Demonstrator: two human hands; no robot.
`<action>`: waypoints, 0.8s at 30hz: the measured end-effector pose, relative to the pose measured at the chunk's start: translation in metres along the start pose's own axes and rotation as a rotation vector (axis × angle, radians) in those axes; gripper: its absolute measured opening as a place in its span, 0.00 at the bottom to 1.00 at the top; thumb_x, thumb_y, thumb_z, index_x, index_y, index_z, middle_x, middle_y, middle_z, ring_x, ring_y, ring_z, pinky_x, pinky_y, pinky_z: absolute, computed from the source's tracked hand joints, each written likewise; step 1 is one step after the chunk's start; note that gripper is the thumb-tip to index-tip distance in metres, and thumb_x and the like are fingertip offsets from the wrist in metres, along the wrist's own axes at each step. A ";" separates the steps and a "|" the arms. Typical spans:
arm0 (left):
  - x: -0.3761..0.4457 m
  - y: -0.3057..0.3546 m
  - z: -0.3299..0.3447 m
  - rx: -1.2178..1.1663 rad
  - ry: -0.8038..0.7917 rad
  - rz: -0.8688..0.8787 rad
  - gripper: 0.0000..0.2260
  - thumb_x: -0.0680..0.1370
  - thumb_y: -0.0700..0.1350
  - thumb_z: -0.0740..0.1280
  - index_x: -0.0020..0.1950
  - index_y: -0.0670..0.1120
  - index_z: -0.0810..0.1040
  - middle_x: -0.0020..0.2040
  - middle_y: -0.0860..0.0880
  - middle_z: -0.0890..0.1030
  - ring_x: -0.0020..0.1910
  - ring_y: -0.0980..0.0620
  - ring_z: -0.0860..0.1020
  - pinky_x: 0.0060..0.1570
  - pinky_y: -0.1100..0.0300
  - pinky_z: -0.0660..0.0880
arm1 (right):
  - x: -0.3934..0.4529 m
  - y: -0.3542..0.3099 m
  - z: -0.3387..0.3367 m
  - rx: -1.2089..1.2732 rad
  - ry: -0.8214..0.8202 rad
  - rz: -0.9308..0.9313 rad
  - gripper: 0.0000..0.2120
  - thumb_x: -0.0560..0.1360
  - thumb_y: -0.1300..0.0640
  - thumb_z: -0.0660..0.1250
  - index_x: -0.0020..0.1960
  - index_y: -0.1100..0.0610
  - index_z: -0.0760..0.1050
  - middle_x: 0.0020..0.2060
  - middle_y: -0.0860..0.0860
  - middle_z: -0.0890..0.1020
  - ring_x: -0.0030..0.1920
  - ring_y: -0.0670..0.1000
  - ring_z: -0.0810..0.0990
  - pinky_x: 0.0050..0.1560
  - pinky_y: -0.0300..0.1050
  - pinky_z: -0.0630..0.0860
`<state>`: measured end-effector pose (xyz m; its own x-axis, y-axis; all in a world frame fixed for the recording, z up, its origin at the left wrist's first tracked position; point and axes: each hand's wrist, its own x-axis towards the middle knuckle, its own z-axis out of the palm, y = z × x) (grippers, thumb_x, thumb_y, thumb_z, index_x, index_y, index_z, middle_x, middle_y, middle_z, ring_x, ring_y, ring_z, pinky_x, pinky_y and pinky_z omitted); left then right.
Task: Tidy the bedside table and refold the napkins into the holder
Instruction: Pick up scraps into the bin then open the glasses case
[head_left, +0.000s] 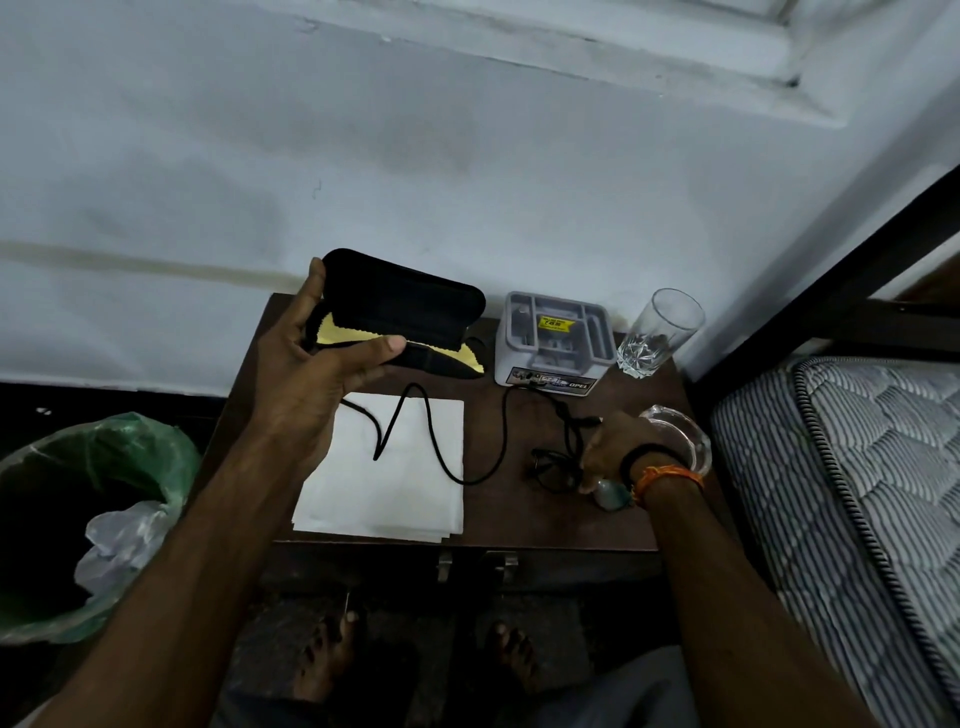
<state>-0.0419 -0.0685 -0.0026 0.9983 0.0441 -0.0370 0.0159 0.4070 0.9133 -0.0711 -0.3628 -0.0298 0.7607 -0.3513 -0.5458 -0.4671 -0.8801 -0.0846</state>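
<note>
My left hand (311, 358) holds an open black glasses case (400, 306) above the back left of the dark wooden bedside table (519, 519); a yellow cloth (337, 332) shows inside it. On the table's right side my right hand (610, 447) rests on black eyeglasses (553, 470), fingers closed on the frame. A black cord (452, 441) runs from the glasses across a stack of white napkins (384, 478) lying flat at the front left. The grey plastic holder (553, 338) stands at the back.
A clear drinking glass (657, 332) stands at the back right, a glass ashtray (685, 436) by my right wrist, a pale green stone (610, 493) beneath it. A green-lined bin (78, 519) sits left of the table; a striped mattress (857, 493) lies right.
</note>
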 end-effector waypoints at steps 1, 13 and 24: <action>0.000 0.000 0.000 0.007 -0.003 0.001 0.43 0.66 0.27 0.75 0.77 0.50 0.66 0.62 0.53 0.80 0.62 0.45 0.80 0.56 0.41 0.79 | -0.003 0.001 -0.003 0.012 0.010 -0.002 0.15 0.57 0.54 0.83 0.42 0.53 0.86 0.42 0.52 0.86 0.44 0.53 0.82 0.46 0.43 0.79; 0.000 -0.007 -0.004 0.075 -0.041 0.009 0.42 0.67 0.27 0.75 0.77 0.49 0.66 0.66 0.47 0.79 0.62 0.44 0.80 0.56 0.38 0.78 | -0.041 0.014 -0.062 0.402 0.160 -0.179 0.10 0.60 0.60 0.82 0.30 0.49 0.82 0.35 0.49 0.84 0.39 0.50 0.80 0.43 0.42 0.75; -0.010 -0.016 0.013 0.145 -0.172 -0.046 0.44 0.65 0.26 0.75 0.76 0.51 0.67 0.62 0.53 0.82 0.61 0.51 0.81 0.56 0.49 0.80 | -0.077 -0.071 -0.078 0.529 0.371 -0.625 0.10 0.63 0.49 0.81 0.36 0.52 0.82 0.33 0.45 0.85 0.39 0.46 0.85 0.48 0.46 0.80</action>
<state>-0.0516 -0.0875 -0.0114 0.9909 -0.1327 -0.0213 0.0567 0.2691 0.9614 -0.0607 -0.2979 0.0831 0.9995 -0.0189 0.0250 0.0040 -0.7155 -0.6986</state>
